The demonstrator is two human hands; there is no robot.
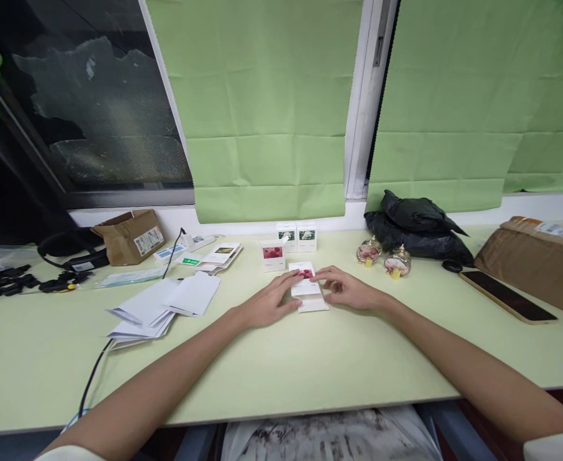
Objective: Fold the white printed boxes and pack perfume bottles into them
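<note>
Both hands lie flat with fingers spread, the left hand and right hand pressing a small white box onto the surface between them, neither closed around it. Uneven pressure could crease the box (it appears flattened, though that's hard to tell), and a slip forward could topple the upright box just beyond the fingertips.

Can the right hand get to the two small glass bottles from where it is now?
Probably yes: the right hand rests on the flat white box, and only bare table lies between it and the bottles.

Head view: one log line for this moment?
left hand: on card | right hand: on card | card: flat on table | red box: behind
</note>
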